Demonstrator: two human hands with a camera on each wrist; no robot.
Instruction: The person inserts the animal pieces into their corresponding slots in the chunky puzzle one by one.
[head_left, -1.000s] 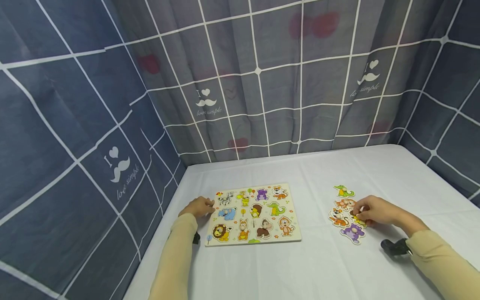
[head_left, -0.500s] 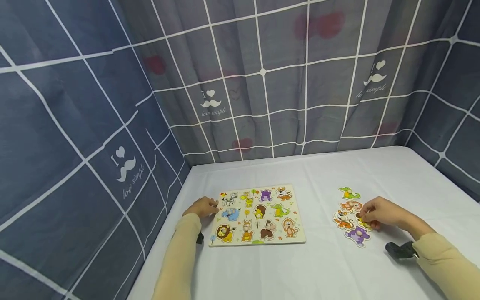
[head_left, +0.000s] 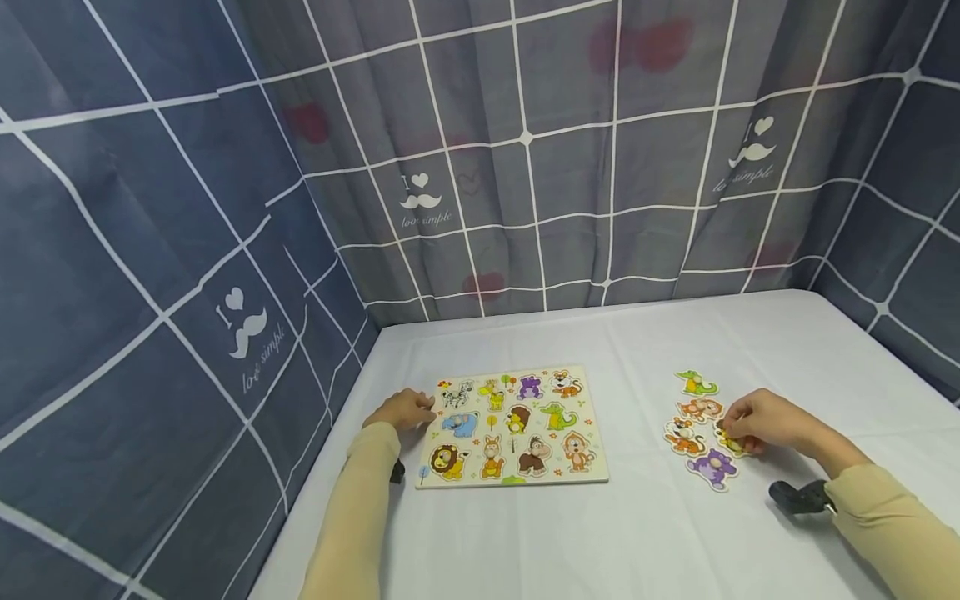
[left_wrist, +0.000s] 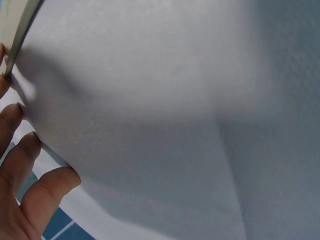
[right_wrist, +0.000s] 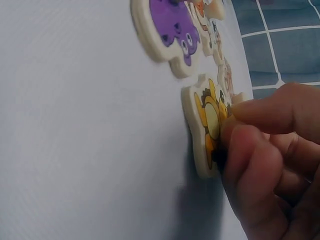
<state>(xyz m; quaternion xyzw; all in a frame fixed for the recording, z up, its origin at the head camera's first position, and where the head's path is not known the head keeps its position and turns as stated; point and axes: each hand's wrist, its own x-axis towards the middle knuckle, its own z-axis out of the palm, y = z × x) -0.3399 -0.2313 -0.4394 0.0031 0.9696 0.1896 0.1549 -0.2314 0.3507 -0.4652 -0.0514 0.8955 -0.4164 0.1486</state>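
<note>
In the right wrist view, my right hand (right_wrist: 270, 165) pinches a yellow-and-brown animal puzzle piece (right_wrist: 210, 120) by its top between thumb and fingertips. A shadow falls on the cloth beside its lower edge. Around it in the head view lie a purple hippo piece (head_left: 712, 468), a tiger piece (head_left: 684, 437), an orange monkey piece (head_left: 701, 408) and a green crocodile piece (head_left: 697, 383). My left hand (head_left: 401, 411) rests at the left edge of the wooden animal puzzle board (head_left: 468, 477), fingers spread, with fingertips right at the board's edge in the left wrist view.
A white cloth (head_left: 600, 542) covers the table, between board and loose pieces too. Dark gridded curtains (head_left: 570, 192) stand behind and at both sides. A black wrist mount (head_left: 798, 497) juts from the right sleeve, near the tabletop.
The head view has shifted slightly. The yellow-and-brown piece in my right hand has moved a little right, away from the tiger piece. My left hand has stayed at the board's edge.
</note>
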